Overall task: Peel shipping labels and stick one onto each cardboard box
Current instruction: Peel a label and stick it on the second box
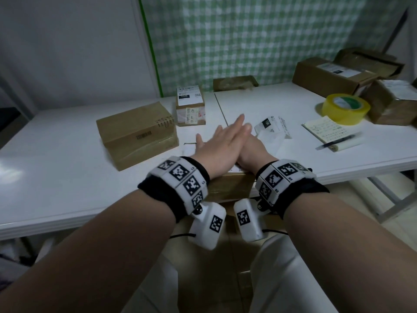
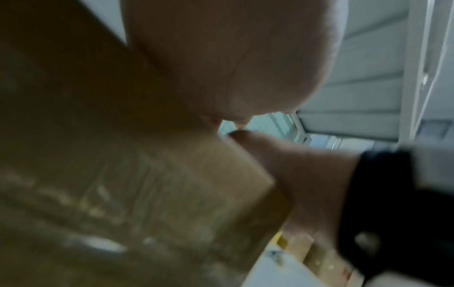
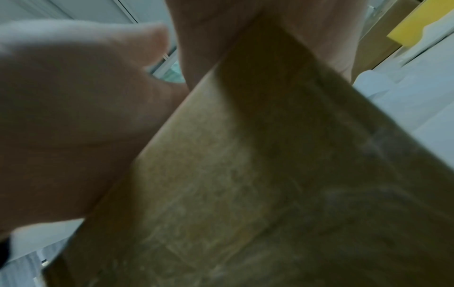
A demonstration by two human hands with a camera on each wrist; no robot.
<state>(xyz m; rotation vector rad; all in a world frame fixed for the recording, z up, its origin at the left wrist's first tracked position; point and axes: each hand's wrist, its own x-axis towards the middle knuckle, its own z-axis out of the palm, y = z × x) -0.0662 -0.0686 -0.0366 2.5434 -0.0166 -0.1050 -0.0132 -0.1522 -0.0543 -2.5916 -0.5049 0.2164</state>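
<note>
Cardboard fills the lower centre: I press the near box (image 1: pixel 228 184) with both palms, presumably to smooth a label down. My left hand (image 1: pixel 216 145) lies across my right hand (image 1: pixel 250 150), fingers straight and together. Mid-frame, spare labels (image 1: pixel 270 128) wait; beyond, upper left, a labelled box (image 1: pixel 190 108).

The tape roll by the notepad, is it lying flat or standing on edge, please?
Flat: the yellow tape roll shows its open core facing up.

Brown cardboard box (image 1: pixel 135 134) showing matt, glossy tape strips shining; white surface (image 1: pixel 56 177) gleaming smooth; yellow tape roll (image 1: pixel 345 109) looking glossy plastic; checked cloth (image 1: pixel 248 37) hanging matt.
</note>
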